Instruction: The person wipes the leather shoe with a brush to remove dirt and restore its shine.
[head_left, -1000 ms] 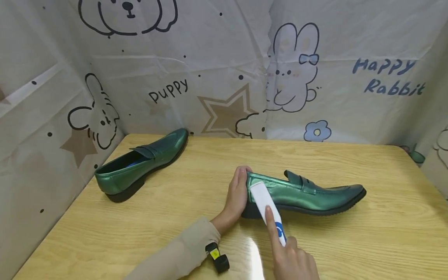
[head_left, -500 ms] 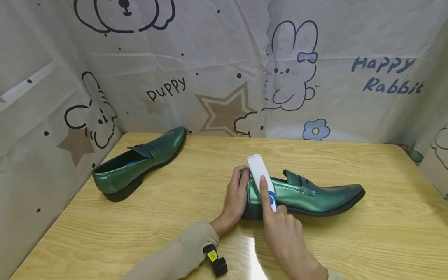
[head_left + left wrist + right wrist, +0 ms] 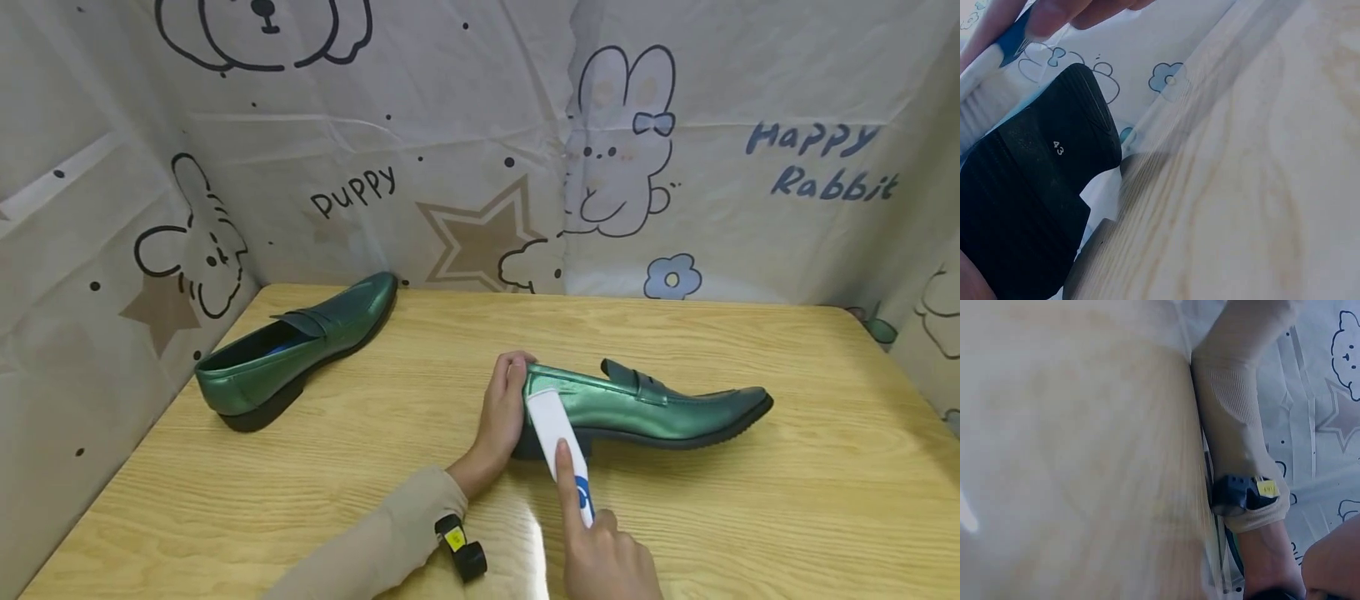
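A metallic green loafer (image 3: 660, 412) points its toe right, with my left hand (image 3: 501, 421) gripping it round the heel. My right hand (image 3: 609, 557) holds a white brush (image 3: 551, 425) by its blue-marked handle, index finger stretched along its back. The brush head lies against the loafer's side near the heel. In the left wrist view, white bristles (image 3: 988, 106) face the shoe, and its dark sole (image 3: 1029, 194), marked 43, is tilted up from the table. The right wrist view shows mostly table and the left sleeve (image 3: 1235, 425); the brush is out of sight there.
A second green loafer (image 3: 251, 379) stands on the wooden table (image 3: 420, 350) at the far left. Behind the table hangs a pale printed cloth (image 3: 450, 100). A black wrist camera (image 3: 468, 558) is strapped to the left sleeve.
The brush went up past the loafer's top edge at the heel, then came back down its side with my right hand. My left hand keeps its grip; the shoe is raised slightly.
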Available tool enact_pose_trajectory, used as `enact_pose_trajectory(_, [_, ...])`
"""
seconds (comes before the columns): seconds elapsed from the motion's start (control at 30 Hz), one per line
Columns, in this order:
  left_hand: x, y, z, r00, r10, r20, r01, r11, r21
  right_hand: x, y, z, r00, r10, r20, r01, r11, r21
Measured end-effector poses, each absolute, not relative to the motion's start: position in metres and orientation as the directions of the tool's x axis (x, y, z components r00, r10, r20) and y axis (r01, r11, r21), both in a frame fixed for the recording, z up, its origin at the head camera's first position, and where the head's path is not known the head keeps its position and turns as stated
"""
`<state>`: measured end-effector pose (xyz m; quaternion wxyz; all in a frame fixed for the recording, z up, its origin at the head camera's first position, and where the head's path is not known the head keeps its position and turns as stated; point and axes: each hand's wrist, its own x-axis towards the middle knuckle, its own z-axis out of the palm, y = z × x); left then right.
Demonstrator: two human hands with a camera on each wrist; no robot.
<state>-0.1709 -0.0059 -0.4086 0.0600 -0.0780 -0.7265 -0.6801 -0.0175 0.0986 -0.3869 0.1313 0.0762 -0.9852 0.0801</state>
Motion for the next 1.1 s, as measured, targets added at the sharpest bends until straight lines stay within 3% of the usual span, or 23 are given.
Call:
enact_pose_trajectory(0.17, [-0.163,-0.007,-0.405,-0.991,0.053,0.119,0.123,0.072,0.99,-0.02,0.096,-0.385,-0.966,-0.13,0.222,-0.16,0.979,-0.122])
enact_pose_trajectory(0.3, [-0.156,-0.005,-0.403,-0.997,0.028,0.066,0.069,0.099,0.993,-0.033,0.095,-0.38,-0.93,-0.176,0.323,-0.217,0.971,-0.097])
enact_pose_trajectory(0.4, [-0.155,-0.003,-0.404,-0.998,0.013,0.06,0.061,0.115,0.991,-0.043,0.094,-0.377,-0.899,-0.197,0.392,-0.246,0.966,-0.078])
enact_pose_trajectory(0.63, [-0.155,-0.003,-0.406,-0.992,0.016,0.126,0.127,0.132,0.983,-0.056,0.095,-0.367,-0.902,-0.212,0.377,-0.254,0.965,-0.065])
enact_pose_trajectory(0.77, [-0.157,-0.002,-0.409,-0.989,0.024,0.143,0.145,0.097,0.985,-0.048,0.104,-0.369,-0.916,-0.203,0.346,-0.249,0.964,-0.094])
enact_pose_trajectory(0.97, [-0.159,-0.004,-0.415,-0.999,0.038,0.035,0.036,0.027,0.999,-0.023,0.115,-0.385,-0.942,-0.16,0.295,-0.201,0.973,-0.112])
enact_pose_trajectory(1.1, [-0.158,-0.006,-0.414,-0.998,0.044,0.044,0.046,0.034,0.998,-0.018,0.116,-0.388,-0.947,-0.15,0.285,-0.193,0.973,-0.13])
